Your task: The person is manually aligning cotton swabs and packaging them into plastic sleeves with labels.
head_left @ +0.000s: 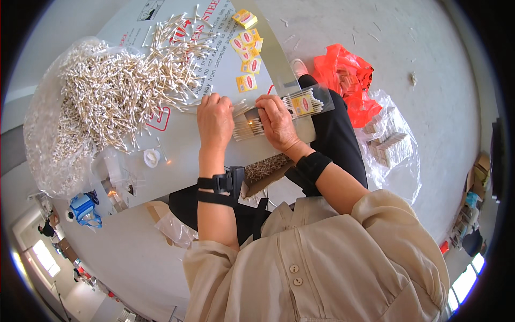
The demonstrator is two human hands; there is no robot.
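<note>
My left hand is closed above the metal-topped table, its fingertips at the edge of the swab pile with a few cotton swabs at them. To its right, my right hand has its fingers curled together; what lies inside the grip is mostly hidden. A row of cotton swabs shows on its left side. Beyond its knuckles lies a clear plastic packet of swabs with a yellow label, over the table edge near my thigh. A large heap of loose cotton swabs spills from a clear bag on the left.
Yellow cards and a yellow stack lie at the table's far side. A small white dish sits near the heap. On the floor at right are a red plastic bag and a clear bag with white packs. An open carton stands below the table.
</note>
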